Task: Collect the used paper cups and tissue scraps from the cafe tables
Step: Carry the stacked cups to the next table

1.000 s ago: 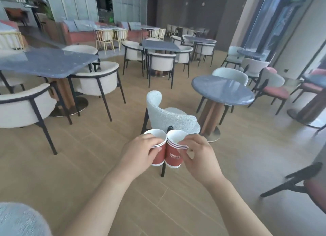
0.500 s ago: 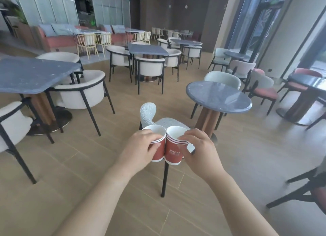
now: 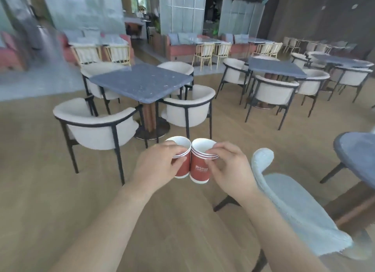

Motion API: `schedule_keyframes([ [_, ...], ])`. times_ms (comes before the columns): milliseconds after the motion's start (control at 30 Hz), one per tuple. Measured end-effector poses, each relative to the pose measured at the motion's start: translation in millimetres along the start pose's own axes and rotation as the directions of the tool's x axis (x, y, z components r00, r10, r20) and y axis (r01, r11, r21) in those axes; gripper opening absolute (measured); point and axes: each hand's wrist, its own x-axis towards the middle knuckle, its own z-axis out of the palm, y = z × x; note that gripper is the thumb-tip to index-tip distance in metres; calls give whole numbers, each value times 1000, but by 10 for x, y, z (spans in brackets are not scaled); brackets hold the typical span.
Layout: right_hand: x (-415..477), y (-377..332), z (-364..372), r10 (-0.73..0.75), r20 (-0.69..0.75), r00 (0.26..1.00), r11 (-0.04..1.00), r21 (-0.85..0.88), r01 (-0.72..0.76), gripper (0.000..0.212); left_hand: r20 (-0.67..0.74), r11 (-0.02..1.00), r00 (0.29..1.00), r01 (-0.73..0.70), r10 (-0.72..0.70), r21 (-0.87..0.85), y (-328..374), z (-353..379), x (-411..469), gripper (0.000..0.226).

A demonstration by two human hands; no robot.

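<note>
I carry two red paper cups with white rims side by side in front of me, above the wooden floor. My left hand grips the left cup around its side. My right hand pinches the rim of the right cup, which looks like a stack of nested cups and bears white lettering. The two cups touch each other. Both look empty inside. No tissue scraps are visible.
A square grey table ringed by white armchairs stands just ahead. A pale blue chair and a round grey table are close on my right. More tables and chairs fill the back right.
The view has swung to the left: the blue chair and round table slid from centre to the right edge, and the square table came to the centre. Both hands keep their cups.
</note>
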Motion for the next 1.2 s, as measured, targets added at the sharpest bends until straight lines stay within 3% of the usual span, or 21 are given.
schedule_keyframes([
  [200, 1147, -55, 858, -242, 133, 961, 964, 140, 224, 15, -118, 968, 971, 223, -209, 119, -863, -123, 411, 11],
  [433, 1866, -496, 1924, -465, 224, 857, 865, 320, 385, 12, -206, 862, 869, 483, -450, 154, -1741, -376, 357, 8],
  [700, 2457, -1527, 3193, -600, 317, 734, 769, 479, 422, 14, -287, 732, 734, 667, -615, 137, -2931, -911, 73, 10],
  [967, 2951, -3069, 4567, -738, 289, 610, 623, 638, 452, 14, -430, 578, 559, 810, -710, 98, -4313, -1772, -314, 22],
  [1200, 3193, -4164, 5590, -824, 270, 498, 505, 749, 430, 15, -515, 445, 434, 889, -739, 111, -5365, -2363, -655, 17],
])
